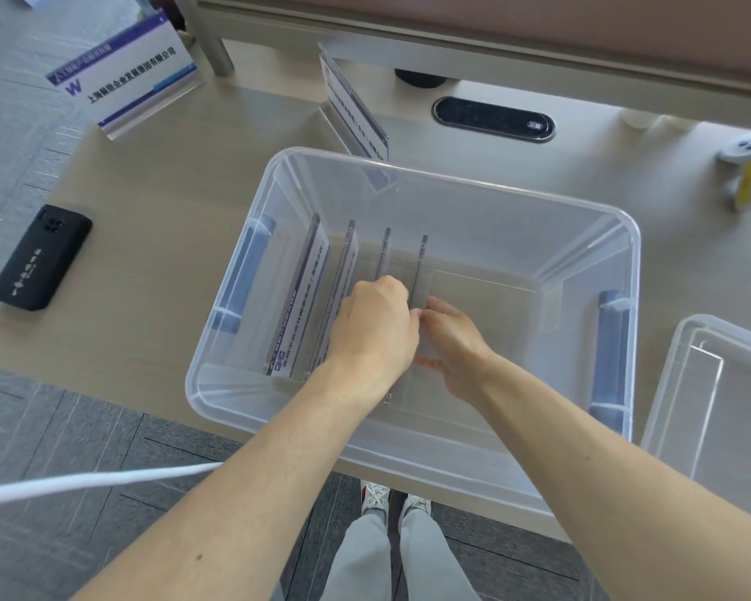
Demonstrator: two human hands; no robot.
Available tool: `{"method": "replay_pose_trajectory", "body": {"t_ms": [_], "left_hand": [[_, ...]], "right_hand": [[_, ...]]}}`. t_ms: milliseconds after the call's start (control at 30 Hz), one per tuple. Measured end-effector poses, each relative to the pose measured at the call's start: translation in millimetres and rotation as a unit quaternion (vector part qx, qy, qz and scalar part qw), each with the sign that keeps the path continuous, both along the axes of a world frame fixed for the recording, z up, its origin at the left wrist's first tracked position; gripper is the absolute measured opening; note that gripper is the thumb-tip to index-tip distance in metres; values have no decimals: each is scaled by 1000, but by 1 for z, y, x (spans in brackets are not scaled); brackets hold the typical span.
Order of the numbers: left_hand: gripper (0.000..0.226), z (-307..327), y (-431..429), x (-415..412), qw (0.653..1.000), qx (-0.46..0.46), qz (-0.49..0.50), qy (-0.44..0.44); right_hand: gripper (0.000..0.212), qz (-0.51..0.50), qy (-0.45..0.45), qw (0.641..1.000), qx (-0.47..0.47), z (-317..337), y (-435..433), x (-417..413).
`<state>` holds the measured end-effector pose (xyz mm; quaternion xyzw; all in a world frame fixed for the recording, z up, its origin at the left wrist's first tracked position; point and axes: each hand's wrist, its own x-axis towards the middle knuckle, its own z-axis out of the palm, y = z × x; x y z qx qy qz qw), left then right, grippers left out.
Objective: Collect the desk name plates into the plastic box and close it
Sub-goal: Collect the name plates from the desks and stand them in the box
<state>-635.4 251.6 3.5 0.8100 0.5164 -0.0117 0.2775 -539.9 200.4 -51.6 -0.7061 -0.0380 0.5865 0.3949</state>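
Observation:
A clear plastic box [452, 184] with blue side latches stands open on the desk. Several acrylic name plates stand on edge inside it, side by side toward its left half. Both hands are down in the box. My left hand [371, 327] and my right hand [452, 340] pinch the rightmost plate [420, 266] from either side near its lower end. Two more name plates stand on the desk: one with purple print [124, 80] at the far left, another [356, 106] just behind the box's far rim. The clear lid [712, 383] lies at the right edge.
A black phone [40, 253] lies on the desk left of the box. A black oval cable port [493, 119] is set into the desk behind the box. A white and yellow device [746, 171] sits at the far right. A white cable [83, 481] crosses the lower left.

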Motion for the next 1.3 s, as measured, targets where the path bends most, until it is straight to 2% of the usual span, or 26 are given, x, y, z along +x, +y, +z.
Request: {"method": "replay_pose_trajectory", "body": {"t_ms": [233,333,467,600,667,767,833,967,1033,1167,1300], "left_hand": [[29,5,2,0,1000,0,-6,17],[35,25,8,-4,999,-13,21,-20],[36,89,32,-8,996,3,62,-66],[38,190,68,-7,990,45,86,-106],[45,236,86,-7,983,10,106,-148],[55,283,110,-12,958,-45,153,-239],[44,301,122,-18,944,-63,171,-276],[44,318,151,-24,927,-94,182,-313],[45,317,173,-25,930,-96,178,-308],[61,307,226,-26,937,-98,167,-292],[55,284,287,-33,938,-123,166,-277]], "right_hand": [[73,14,-5,1000,-7,8,2,-1],[70,8,-32,999,-8,33,4,2],[64,5,-70,997,34,100,2,17],[57,-6,-89,992,95,177,7,42],[44,-12,-99,987,129,214,13,55],[57,-43,-103,978,174,260,24,74],[58,-57,-109,975,187,281,32,83],[58,-84,-124,967,205,305,53,98],[58,-90,-132,964,212,309,65,102],[59,-108,-141,962,206,307,97,110],[57,-138,-149,961,189,293,134,113]]}}
